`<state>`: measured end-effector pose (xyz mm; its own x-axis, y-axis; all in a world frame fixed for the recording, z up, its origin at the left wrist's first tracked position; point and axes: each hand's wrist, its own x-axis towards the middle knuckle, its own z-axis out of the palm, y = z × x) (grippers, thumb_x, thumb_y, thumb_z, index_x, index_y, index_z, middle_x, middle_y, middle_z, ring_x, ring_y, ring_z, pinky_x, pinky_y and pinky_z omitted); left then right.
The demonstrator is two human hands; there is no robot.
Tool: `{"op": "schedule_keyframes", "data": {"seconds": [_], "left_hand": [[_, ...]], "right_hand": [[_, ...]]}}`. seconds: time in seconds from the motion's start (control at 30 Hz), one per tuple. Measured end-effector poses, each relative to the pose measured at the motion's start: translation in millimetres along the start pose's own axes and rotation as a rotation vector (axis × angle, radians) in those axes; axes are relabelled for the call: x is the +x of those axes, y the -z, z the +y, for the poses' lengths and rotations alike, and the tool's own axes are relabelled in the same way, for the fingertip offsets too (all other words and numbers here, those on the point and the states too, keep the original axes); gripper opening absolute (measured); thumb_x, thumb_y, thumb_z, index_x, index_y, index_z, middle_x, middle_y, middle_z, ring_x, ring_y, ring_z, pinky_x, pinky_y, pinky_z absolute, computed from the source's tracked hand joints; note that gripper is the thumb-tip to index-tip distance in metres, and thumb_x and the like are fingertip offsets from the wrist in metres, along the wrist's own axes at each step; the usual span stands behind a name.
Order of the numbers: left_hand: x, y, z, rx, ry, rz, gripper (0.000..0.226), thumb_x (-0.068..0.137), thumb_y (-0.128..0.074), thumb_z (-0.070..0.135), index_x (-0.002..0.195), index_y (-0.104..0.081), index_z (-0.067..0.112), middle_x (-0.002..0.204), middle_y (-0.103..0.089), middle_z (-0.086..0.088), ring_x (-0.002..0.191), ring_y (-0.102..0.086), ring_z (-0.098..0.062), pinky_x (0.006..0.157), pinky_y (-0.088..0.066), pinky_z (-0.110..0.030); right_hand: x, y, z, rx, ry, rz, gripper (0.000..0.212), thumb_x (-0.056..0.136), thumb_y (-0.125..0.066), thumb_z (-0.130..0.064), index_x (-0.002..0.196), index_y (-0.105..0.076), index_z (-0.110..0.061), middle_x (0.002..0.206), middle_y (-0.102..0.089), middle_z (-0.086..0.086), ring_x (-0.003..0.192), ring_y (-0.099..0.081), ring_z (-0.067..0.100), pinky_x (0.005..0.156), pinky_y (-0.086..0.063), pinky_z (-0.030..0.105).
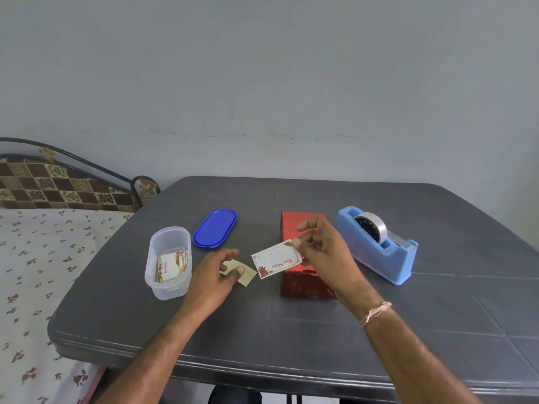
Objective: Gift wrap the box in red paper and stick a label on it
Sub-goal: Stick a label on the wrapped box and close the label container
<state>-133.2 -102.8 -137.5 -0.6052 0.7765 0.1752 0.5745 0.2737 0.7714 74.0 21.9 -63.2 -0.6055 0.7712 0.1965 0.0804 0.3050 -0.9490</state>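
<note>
On your grey table (320, 330), the red-wrapped box (303, 285) lies with its long axis running away from you. Your right hand (323, 252) pinches the label (275, 259) by its right end over the box's left edge, its long axis rising rightward. Your left hand (213, 275) pinches a beige slip (248, 277).

Inventory, non-task items.
- Far left: bed with white floral sheet (43, 258).
- On my dark grey surface (320, 330):
  - blue oval plastic lid (214, 228);
  - just beside it, clear oval plastic tub (166, 291);
  - right, light blue tape dispenser (376, 249).
</note>
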Motion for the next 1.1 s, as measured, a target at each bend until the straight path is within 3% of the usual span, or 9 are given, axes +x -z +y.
{"op": "schedule_keyframes", "data": {"seconds": [0.13, 0.23, 0.37, 0.5, 0.63, 0.73, 0.83, 0.97, 1.1], "left_hand": [[0.9, -3.1, 3.0, -0.012, 0.033, 0.052, 0.034, 0.095, -0.07, 0.033, 0.128, -0.063, 0.03, 0.127, -0.061, 0.012, 0.11, -0.06, -0.006, 0.087, -0.047, -0.023], [-1.9, 2.6, 31.7, -0.279, -0.023, 0.19, 0.015, 0.097, -0.067, 0.039, 0.108, -0.072, 0.03, 0.108, -0.073, 0.015, 0.101, -0.065, 0.0, 0.088, -0.05, -0.024], [0.2, 15.2, 78.4, -0.377, -0.162, -0.086, 0.017, 0.093, -0.073, 0.039, 0.103, -0.078, 0.027, 0.097, -0.077, 0.011, 0.089, -0.066, 0.003, 0.081, -0.051, -0.017], [5.3, 13.1, 92.4, -0.356, -0.177, -0.195, 0.009, 0.087, -0.081, 0.027, 0.094, -0.08, 0.023, 0.087, -0.078, 0.001, 0.081, -0.073, -0.014, 0.067, -0.054, -0.026], [-1.3, 4.5, 88.9, -0.46, -0.114, -0.062, 0.003, 0.091, -0.077, 0.016, 0.089, -0.079, 0.016, 0.081, -0.078, -0.002, 0.073, -0.07, -0.009, 0.065, -0.051, -0.019], [-10.1, -3.4, 90.4, -0.663, 0.044, 0.057, 0.007, 0.094, -0.072, 0.014, 0.097, -0.076, 0.01, 0.082, -0.078, 0.002, 0.069, -0.066, 0.004, 0.059, -0.044, -0.008], [-12.6, -10.1, 93.4, -0.783, 0.155, 0.169, 0.009, 0.096, -0.07, 0.017, 0.1, -0.075, 0.011, 0.089, -0.079, 0.0, 0.073, -0.069, 0.0, 0.055, -0.044, -0.011], [-14.1, -16.8, 105.5, -0.855, 0.229, 0.183, 0.007, 0.095, -0.071, 0.021, 0.098, -0.074, 0.016, 0.091, -0.08, 0.004, 0.076, -0.067, -0.003, 0.061, -0.042, -0.026], [-11.0, -17.2, 108.7, -0.879, 0.182, 0.181, 0.011, 0.088, -0.078, 0.012, 0.098, -0.074, 0.01, 0.089, -0.079, -0.003, 0.072, -0.068, -0.001, 0.056, -0.047, -0.01]], "right_hand": [[0.6, 1.7, 0.5, -0.012, 0.0, -0.01, 0.015, 0.1, -0.063, -0.011, 0.108, -0.056, -0.021, 0.089, -0.077, 0.006, 0.089, -0.074, 0.017, 0.08, -0.059, 0.047], [4.4, 3.9, -0.4, -0.081, 0.044, -0.06, 0.017, 0.099, -0.063, -0.01, 0.107, -0.054, -0.022, 0.088, -0.076, 0.006, 0.087, -0.072, 0.024, 0.079, -0.057, 0.047], [13.9, 5.9, -5.2, -0.199, 0.13, -0.125, 0.023, 0.097, -0.065, -0.007, 0.101, -0.051, -0.025, 0.088, -0.072, 0.007, 0.087, -0.071, 0.027, 0.077, -0.058, 0.043], [17.8, 7.4, -11.3, -0.301, 0.2, -0.194, 0.024, 0.095, -0.067, -0.008, 0.104, -0.051, -0.023, 0.089, -0.072, 0.001, 0.081, -0.07, 0.014, 0.073, -0.058, 0.029], [12.0, 1.1, -4.7, -0.197, 0.161, -0.004, 0.028, 0.09, -0.077, -0.022, 0.11, -0.057, -0.026, 0.111, -0.065, -0.013, 0.09, -0.064, 0.004, 0.078, -0.053, 0.017], [-2.1, -8.5, 4.2, -0.03, 0.004, 0.128, 0.036, 0.087, -0.08, -0.039, 0.115, -0.06, -0.031, 0.12, -0.063, -0.013, 0.103, -0.064, 0.011, 0.084, -0.057, 0.029], [-14.2, -20.5, 9.7, 0.255, -0.145, 0.022, 0.039, 0.084, -0.084, -0.03, 0.115, -0.066, -0.015, 0.112, -0.074, 0.008, 0.1, -0.072, 0.025, 0.079, -0.06, 0.028], [-18.6, -22.1, 2.5, 0.242, -0.142, 0.008, 0.018, 0.09, -0.078, -0.016, 0.102, -0.073, -0.004, 0.092, -0.079, 0.013, 0.076, -0.072, 0.015, 0.063, -0.052, 0.016], [-17.9, -15.3, 0.9, 0.264, -0.157, 0.042, 0.01, 0.093, -0.074, -0.014, 0.093, -0.072, -0.004, 0.084, -0.078, 0.012, 0.072, -0.068, 0.012, 0.06, -0.05, 0.021]]}}
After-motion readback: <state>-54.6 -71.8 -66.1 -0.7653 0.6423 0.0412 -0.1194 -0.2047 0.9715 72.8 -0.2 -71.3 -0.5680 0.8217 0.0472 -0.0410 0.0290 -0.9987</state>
